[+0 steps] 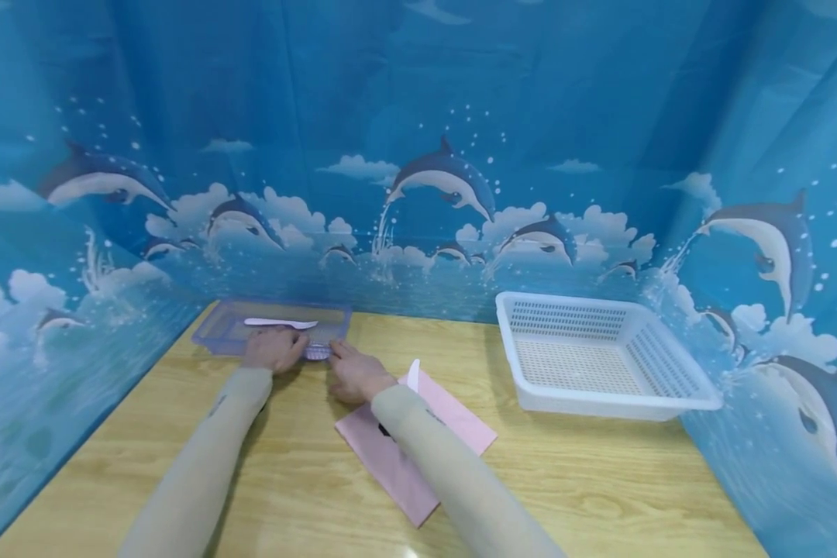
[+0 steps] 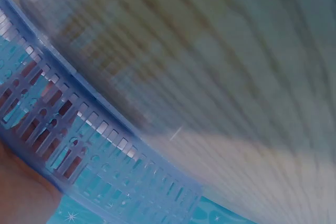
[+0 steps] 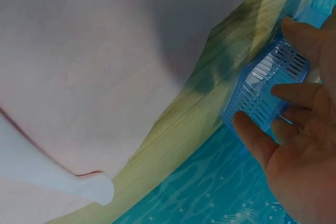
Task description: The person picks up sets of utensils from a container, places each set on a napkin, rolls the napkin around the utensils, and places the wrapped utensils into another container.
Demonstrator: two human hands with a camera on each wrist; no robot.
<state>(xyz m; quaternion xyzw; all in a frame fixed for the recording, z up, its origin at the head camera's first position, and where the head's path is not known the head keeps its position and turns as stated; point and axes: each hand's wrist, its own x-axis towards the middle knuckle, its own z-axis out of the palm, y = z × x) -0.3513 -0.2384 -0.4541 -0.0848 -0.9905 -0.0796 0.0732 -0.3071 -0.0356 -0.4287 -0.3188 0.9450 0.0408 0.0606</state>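
Here, the left hand (image 1: 273,350) lay over the near side of the purple basket (image 1: 216,342), its grip impossible to tell; the right hand (image 1: 358,374), fingers loosely parted and gripping nothing, was at the basket's corner.

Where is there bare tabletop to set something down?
Bare tabletop lies between the pink sheet and the white basket, in front of that basket, and left of the left sleeve. It's crowded at the purple basket, left hand and right hand at its near side.
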